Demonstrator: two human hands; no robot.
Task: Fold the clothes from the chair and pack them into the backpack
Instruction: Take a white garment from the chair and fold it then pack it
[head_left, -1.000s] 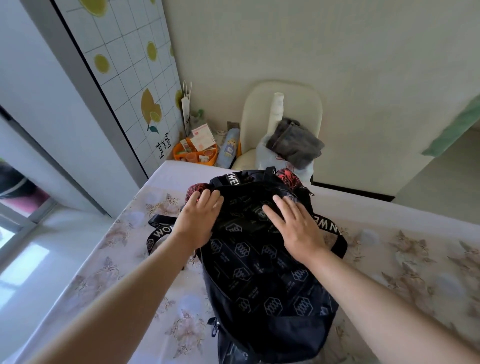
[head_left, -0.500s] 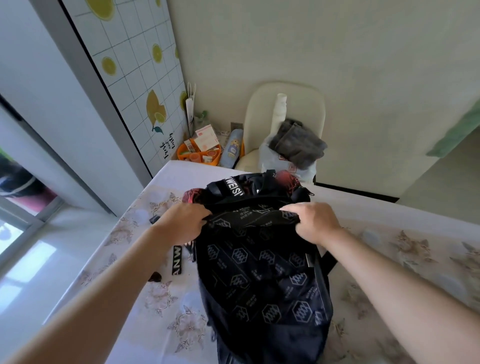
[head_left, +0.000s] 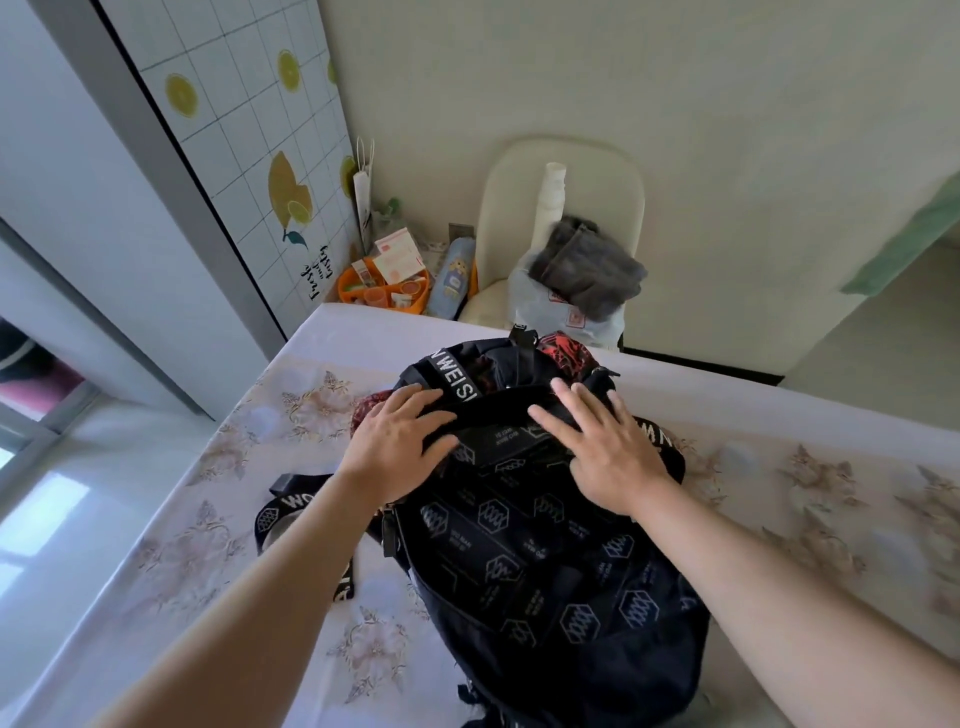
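A black backpack (head_left: 545, 551) with white hexagon print lies on the table in front of me, its top end pointing away. A red patterned garment (head_left: 566, 353) shows through its top opening. My left hand (head_left: 397, 447) lies flat with straight fingers on the upper left of the bag. My right hand (head_left: 608, 447) presses flat on the upper right, fingers spread. On the cream chair (head_left: 561, 208) behind the table rests a folded grey garment (head_left: 587, 270) on a pale plastic bag (head_left: 540, 306).
The table (head_left: 218, 519) has a floral cloth, and its far edge is just past the bag. A black strap (head_left: 291, 514) lies on it to the left. An orange tray (head_left: 384, 286) of small items and a blue bottle (head_left: 454, 278) sit on the floor by the chair.
Half a second ago both hands gripped the bag's top flap with curled fingers. Now they have let go and lie flat on it, and the bag has settled lower.
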